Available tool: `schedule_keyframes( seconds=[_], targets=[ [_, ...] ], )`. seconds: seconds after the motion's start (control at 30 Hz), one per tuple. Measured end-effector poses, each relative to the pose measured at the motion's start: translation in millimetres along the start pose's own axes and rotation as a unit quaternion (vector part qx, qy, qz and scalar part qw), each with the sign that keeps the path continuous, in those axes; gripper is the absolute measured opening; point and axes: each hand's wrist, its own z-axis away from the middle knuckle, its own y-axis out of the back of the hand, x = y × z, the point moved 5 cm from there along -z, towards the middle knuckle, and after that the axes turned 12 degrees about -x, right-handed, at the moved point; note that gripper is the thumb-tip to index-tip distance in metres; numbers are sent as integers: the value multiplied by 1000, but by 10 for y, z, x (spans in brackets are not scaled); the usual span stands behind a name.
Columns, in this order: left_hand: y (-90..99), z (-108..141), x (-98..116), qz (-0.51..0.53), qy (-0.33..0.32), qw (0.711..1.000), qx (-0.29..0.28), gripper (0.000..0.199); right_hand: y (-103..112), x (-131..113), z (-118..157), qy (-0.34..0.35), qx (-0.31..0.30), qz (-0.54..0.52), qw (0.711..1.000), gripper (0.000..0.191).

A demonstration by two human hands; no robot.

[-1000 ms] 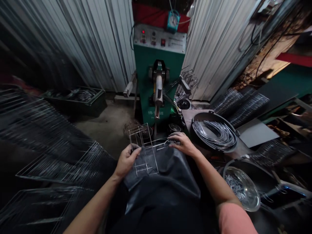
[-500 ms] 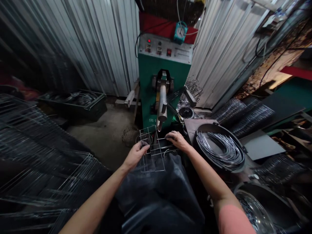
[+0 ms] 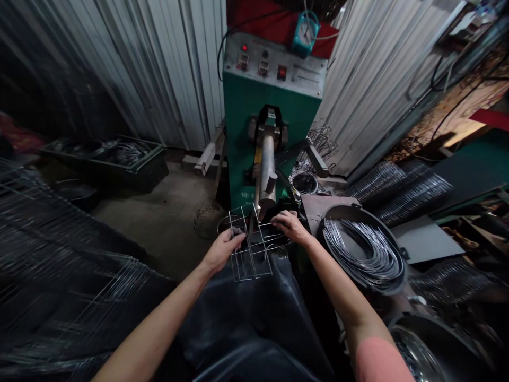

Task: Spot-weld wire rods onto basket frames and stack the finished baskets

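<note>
My left hand (image 3: 225, 249) is closed on the left edge of a wire grid (image 3: 251, 255), thumb on top. The grid is thin bright metal wire with square openings, tilted above my dark apron (image 3: 254, 323). My right hand (image 3: 291, 225) pinches a thin wire piece (image 3: 267, 224) that reaches left to the grid's right side; whether the two are one part I cannot tell. Just above the grid's upper edge is the metal arm (image 3: 267, 164) of a green machine (image 3: 242, 127), its lower tip close to the wires.
To the right, a round black pan (image 3: 332, 260) holds a coil of cut wires, with a second pan (image 3: 449, 339) below it. Stacks of wire grids (image 3: 79, 276) fill the left. A long bin (image 3: 147, 170) stands by the metal wall. A small teal clock (image 3: 305, 34) sits on the machine.
The view has shifted slightly, so the machine looks larger and its panel higher. The grid's upper edge sits closer to the machine arm's tip. Both hands keep their holds.
</note>
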Motion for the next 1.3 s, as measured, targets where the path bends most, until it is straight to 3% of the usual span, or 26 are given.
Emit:
schedule_keyframes(
  seconds=[0.53,0.77,0.83,1.0,1.13,1.3],
  targets=[
    [25,-162,24,20,-4,1000,-13,26,37,123,-143,6,-19,-11,1000,17],
    [17,-154,-1,36,39,998,-16,29,17,150,-177,11,-19,-24,999,15],
    [22,-151,12,17,29,999,-12,29,15,143,-132,5,3,-31,1000,14],
    [30,-139,2,15,34,999,18,31,9,134,203,-57,139,-4,989,22],
    [18,-144,18,28,5,999,33,32,-97,203,380,-100,168,3,981,25],
    [3,-121,33,25,-14,998,52,32,-154,219,277,-88,169,-33,981,23]
  ],
)
